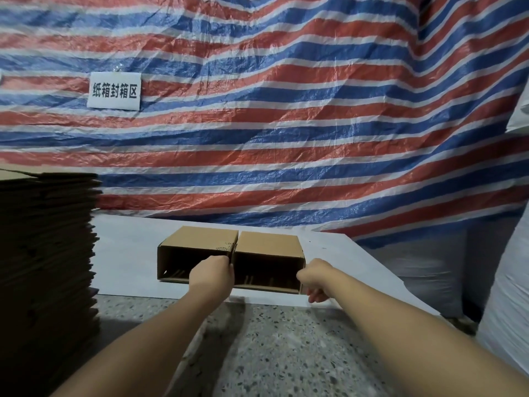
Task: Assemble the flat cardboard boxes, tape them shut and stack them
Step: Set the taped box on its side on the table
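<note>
I'm mid-assembly: my left hand (213, 275) pinches the flap edge and my right hand (313, 279) curls around the corner of the opened box (229, 245) on the white sheet (126, 253); flap-folding looks next.

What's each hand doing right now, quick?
Left hand: grip closed on the cardboard box's top edge, at its middle.
Right hand: fingers curled at the box's right end; contact cannot be told.

Brown box (229, 253) opened up, lying on its side on the white worktop (128, 253), tall flat-box stack (45, 253) at left
</note>
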Demonstrator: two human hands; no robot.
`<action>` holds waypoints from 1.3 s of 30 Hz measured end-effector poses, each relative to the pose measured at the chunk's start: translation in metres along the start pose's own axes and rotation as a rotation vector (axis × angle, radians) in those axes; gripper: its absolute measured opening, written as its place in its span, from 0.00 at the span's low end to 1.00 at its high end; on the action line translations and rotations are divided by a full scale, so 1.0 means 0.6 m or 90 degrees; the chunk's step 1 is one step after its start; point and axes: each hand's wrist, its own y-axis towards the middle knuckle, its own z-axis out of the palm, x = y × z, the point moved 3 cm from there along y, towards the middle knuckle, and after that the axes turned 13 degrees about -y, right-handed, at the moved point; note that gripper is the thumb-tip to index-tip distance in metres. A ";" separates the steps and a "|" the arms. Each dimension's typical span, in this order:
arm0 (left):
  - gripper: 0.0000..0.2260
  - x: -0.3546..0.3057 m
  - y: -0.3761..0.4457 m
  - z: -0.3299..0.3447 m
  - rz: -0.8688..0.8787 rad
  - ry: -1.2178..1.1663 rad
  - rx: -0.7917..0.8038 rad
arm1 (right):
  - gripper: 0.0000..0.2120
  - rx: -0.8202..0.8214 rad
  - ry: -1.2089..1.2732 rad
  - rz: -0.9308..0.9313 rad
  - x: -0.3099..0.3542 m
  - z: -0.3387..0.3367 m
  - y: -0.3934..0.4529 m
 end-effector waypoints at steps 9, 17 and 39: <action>0.17 -0.071 -0.168 -0.175 0.106 -0.004 -0.012 | 0.14 -0.049 -0.054 -0.082 0.018 -0.085 -0.231; 0.29 -0.132 -0.295 -0.408 0.188 0.031 -0.092 | 0.16 -0.106 -0.082 -0.186 0.071 -0.138 -0.452; 0.16 0.055 -0.313 -0.623 -0.076 0.253 0.045 | 0.18 -0.155 -0.103 -0.412 0.244 -0.097 -0.554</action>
